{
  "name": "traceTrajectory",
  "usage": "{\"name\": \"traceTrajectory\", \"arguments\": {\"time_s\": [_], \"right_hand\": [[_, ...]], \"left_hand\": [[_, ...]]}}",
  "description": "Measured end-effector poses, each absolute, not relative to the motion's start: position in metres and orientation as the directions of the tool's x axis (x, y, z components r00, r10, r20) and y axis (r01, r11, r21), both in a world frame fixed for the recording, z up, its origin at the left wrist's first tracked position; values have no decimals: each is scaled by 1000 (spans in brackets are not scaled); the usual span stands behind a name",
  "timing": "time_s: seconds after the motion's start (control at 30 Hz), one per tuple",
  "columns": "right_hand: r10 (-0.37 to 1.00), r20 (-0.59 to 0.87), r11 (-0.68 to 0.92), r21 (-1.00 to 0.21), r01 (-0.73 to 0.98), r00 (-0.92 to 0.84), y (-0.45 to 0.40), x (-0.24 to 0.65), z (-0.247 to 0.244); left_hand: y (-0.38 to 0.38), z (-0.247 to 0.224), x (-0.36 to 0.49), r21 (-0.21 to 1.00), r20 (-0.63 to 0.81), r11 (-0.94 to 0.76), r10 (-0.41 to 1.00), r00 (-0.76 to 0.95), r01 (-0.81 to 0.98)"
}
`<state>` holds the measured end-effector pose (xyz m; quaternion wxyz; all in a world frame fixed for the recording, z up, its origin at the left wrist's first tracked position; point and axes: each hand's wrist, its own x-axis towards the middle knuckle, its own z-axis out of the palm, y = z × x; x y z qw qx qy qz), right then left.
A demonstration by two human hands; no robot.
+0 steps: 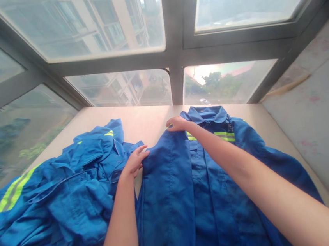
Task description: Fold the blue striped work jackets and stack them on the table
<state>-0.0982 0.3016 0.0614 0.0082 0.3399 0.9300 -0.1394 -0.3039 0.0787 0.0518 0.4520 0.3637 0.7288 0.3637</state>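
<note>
A blue work jacket (208, 181) lies front up, its collar (207, 114) toward the windows and yellow-green reflective strips across the chest. My right hand (177, 124) is closed on the fabric near the jacket's shoulder, beside the collar. Lower and to the left, my left hand (135, 160) pinches the edge of the same side, where the sleeve (166, 177) lies folded over the front. Between my two hands the cloth edge is slightly raised. My right forearm crosses above the chest and hides part of it.
A crumpled heap of blue work clothing (70, 203) with reflective strips spreads over the left side, close to my left forearm. Beneath everything is a pale window ledge (149, 116). Grey-framed windows (175, 59) border the back and left; a patterned wall (314, 123) stands at right.
</note>
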Motion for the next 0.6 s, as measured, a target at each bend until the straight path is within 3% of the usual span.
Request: {"name": "traceTrajectory", "arguments": {"time_s": [0.07, 0.13, 0.37, 0.43, 0.5, 0.6], "right_hand": [[638, -112, 722, -256, 643, -762, 304, -95, 59], [663, -85, 709, -247, 661, -743, 303, -100, 57], [730, 173, 682, -257, 685, -661, 266, -116, 52], [762, 254, 648, -303, 699, -596, 250, -96, 48], [812, 320, 582, -371, 724, -488, 234, -62, 39], [915, 300, 381, -431, 818, -268, 216, 1, 19]], "left_hand": [[81, 49, -306, 896, -337, 413, 872, -355, 164], [87, 42, -304, 892, -253, 384, 862, -438, 240], [91, 39, -269, 750, 20, 381, 803, -595, 540], [78, 47, -245, 607, 167, 307, 853, -495, 733], [59, 50, -219, 381, 258, 153, 929, -264, 912], [27, 41, -185, 164, 194, -64, 981, 31, 984]]}}
